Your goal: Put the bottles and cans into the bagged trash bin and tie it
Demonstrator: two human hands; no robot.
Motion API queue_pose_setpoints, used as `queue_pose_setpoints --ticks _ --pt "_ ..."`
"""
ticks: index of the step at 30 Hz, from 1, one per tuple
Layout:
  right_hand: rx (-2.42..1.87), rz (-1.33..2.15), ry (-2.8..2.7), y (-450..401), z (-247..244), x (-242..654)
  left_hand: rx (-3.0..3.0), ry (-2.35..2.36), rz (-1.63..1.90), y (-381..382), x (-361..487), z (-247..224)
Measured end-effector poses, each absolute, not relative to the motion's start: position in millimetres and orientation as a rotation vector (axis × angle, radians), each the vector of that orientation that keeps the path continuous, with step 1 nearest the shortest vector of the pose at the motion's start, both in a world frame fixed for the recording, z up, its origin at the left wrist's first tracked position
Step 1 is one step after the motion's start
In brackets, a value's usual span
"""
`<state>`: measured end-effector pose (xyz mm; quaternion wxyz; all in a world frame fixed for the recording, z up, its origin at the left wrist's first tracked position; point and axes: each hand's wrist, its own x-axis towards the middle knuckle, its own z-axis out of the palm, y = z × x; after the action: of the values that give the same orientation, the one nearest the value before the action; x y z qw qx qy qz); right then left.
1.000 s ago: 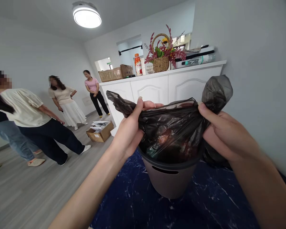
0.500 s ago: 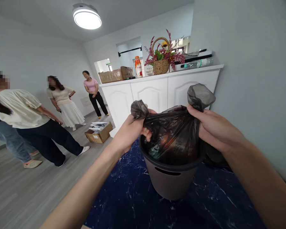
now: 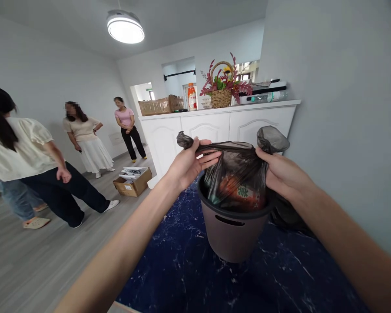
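A thin black garbage bag (image 3: 237, 163) stretches between my hands above the grey-brown trash can (image 3: 231, 234). My left hand (image 3: 192, 163) pinches one gathered end between thumb and index finger, its other fingers loosely spread against the plastic. The opposite end is bunched in my right hand (image 3: 280, 171), with a puffed tuft sticking up past the thumb. Through the film shows rubbish, including a red-orange wrapper (image 3: 243, 191) with a green mark. The lower part of the bag sits inside the can's dark rim.
The can stands on a blue marble-patterned tabletop (image 3: 182, 261). Behind is a white cabinet (image 3: 163, 134) bearing a flower basket (image 3: 220, 98), an orange-capped bottle (image 3: 192, 98) and a cardboard box (image 3: 156, 106). Several people stand at left near an open carton (image 3: 135, 184). Dark plastic (image 3: 289, 215) lies behind the can.
The bag is stretched wider and higher, so more of its contents show above the rim. My left hand's lower fingers have straightened. A person at left has shifted an arm.
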<state>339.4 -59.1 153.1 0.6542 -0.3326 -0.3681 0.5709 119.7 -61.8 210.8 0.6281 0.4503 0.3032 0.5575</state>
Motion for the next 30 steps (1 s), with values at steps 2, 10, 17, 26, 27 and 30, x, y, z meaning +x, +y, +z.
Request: queue_pose_setpoints --ticks 2,10,17,26,27,30 --pt "-0.767 1.280 -0.863 -64 153 335 1.020 0.685 1.239 -60 120 210" --pt "-0.805 1.168 -0.886 -62 144 333 0.998 0.459 1.169 -56 143 215" --pt "-0.526 1.120 -0.985 -59 157 346 1.193 0.487 1.305 -82 133 237" --pt "-0.292 1.106 -1.080 -71 206 335 1.730 0.987 1.443 -101 100 236" --pt "-0.270 1.129 -1.065 -73 209 333 1.841 1.053 1.463 -105 97 236" --pt "-0.267 1.204 -1.077 -84 215 327 2.022 1.114 1.557 -116 94 235"
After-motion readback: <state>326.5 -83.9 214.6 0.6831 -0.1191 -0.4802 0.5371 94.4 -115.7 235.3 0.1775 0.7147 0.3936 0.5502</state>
